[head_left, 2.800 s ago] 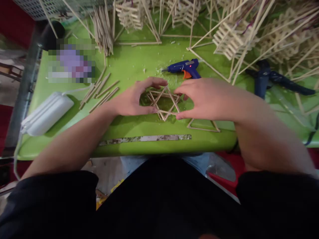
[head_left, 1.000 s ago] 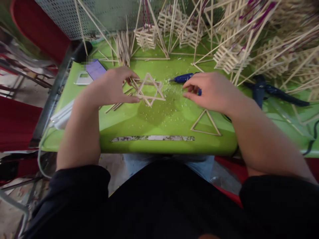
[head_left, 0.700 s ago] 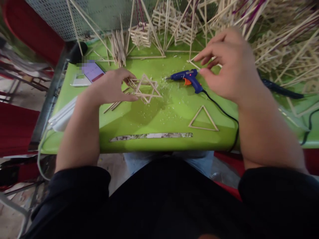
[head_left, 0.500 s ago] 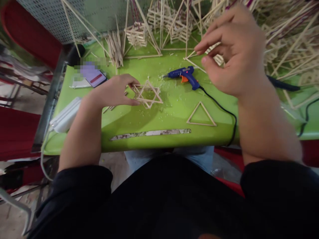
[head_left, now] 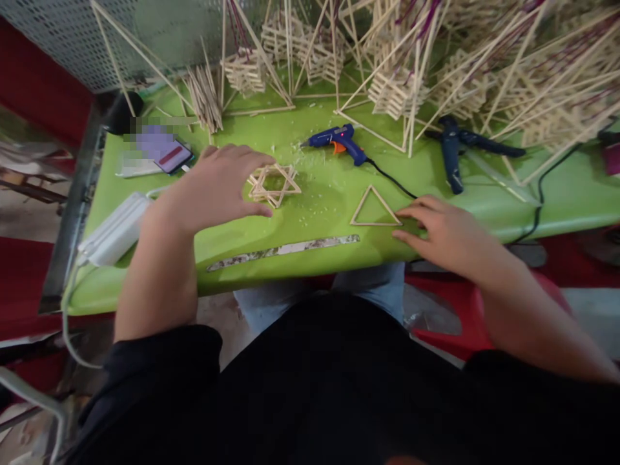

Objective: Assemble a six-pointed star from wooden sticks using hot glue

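My left hand (head_left: 210, 184) hovers over the left side of a six-pointed star frame (head_left: 283, 192) of thin wooden sticks, its thumb and fingers spread apart. Whether any fingertip touches the star I cannot tell. On the right, my right hand (head_left: 448, 236) is at the right corner of a flat stick triangle (head_left: 375, 224). Thumb and fingers there are parted around that corner, not closed on it. Between and behind the hands lies a blue glue gun (head_left: 334, 137) with an orange trigger, nozzle to the left, among white glue bits.
A patterned flat strip (head_left: 285, 249) lies along the green table's front. A phone (head_left: 172, 155), a white power adapter (head_left: 116, 227) and a stick bundle (head_left: 203, 100) are at left. Several stick structures (head_left: 397, 93) crowd the back; a dark-blue tool (head_left: 451, 155) lies at right.
My right hand has come down from above the back of the table to the triangle's right corner. My left hand has loosened from the star, its fingers wider apart. The camera view has shifted.
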Demonstrator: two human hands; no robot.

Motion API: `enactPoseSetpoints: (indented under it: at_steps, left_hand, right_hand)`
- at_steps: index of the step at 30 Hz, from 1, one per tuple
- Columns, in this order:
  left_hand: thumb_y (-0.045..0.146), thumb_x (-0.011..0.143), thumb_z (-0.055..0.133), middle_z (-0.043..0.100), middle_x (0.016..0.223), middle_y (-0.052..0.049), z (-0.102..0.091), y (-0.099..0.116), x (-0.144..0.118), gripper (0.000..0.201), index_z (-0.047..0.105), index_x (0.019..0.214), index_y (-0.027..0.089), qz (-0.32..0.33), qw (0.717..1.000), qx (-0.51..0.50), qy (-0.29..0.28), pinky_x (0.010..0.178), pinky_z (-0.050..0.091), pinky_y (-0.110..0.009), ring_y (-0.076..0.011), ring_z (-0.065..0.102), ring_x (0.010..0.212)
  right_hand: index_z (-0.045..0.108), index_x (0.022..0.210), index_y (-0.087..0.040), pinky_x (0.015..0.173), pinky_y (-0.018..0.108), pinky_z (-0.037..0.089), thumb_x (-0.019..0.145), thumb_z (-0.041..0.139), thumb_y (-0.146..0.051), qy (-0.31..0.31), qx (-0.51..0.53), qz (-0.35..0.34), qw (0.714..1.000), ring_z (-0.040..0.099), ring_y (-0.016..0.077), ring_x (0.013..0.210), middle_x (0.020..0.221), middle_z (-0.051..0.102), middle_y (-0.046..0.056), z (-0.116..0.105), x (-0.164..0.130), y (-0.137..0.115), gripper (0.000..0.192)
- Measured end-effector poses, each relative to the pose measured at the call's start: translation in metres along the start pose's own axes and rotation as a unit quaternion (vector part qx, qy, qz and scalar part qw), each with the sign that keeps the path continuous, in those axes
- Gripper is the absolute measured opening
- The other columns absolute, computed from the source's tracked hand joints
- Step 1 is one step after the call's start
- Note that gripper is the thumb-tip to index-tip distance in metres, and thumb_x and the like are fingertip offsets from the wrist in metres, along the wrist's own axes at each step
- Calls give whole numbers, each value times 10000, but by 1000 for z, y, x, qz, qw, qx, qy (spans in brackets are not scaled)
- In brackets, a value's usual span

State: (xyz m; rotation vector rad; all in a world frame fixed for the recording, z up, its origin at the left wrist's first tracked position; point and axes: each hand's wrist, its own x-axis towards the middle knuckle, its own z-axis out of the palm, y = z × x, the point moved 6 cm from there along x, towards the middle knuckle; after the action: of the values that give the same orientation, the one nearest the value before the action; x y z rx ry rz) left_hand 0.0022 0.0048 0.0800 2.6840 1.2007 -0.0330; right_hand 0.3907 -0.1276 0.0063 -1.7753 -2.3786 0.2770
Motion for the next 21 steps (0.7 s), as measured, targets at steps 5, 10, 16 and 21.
enactPoseSetpoints:
  at_steps: [5, 10, 16, 21]
  left_hand:
    - [580, 1083, 815, 719, 1661, -183, 17, 45, 11, 659, 707, 1600, 185, 104, 993, -47, 25, 1371, 418, -629, -440, 638, 1586]
    - [527, 1109, 774, 770, 1557, -142, 46, 75, 20, 494, 770, 1503, 228, 186, 980, -74, 14, 1331, 444, -600, -403, 696, 1473]
    - [518, 1146, 719, 819, 1451, -156, 56, 85, 20, 430, 803, 1427, 204, 229, 969, -88, 28, 1235, 502, -593, -392, 749, 1344]
    - [480, 1165, 688, 856, 1379, -156, 60, 84, 21, 365, 835, 1350, 202, 247, 962, -104, 55, 1201, 531, -580, -373, 800, 1278]
  right_hand:
    - [767, 1310, -242, 999, 624, 657, 1112, 653, -327, 113, 87, 22, 990, 766, 387, 1134, 1382, 713, 195, 16, -14, -12, 243]
    - [700, 1098, -243, 1061, 686, 622, 1090, 694, -310, 122, 52, 12, 991, 704, 458, 1264, 1327, 719, 206, 21, -22, -22, 68]
    - [743, 1170, -231, 1034, 647, 614, 1132, 633, -270, 116, 12, -22, 993, 719, 443, 1210, 1294, 764, 189, 25, -33, -28, 122]
    - [780, 1122, -269, 975, 623, 646, 1141, 623, -270, 157, 12, -31, 987, 772, 406, 1087, 1202, 810, 170, 30, -41, -24, 159]
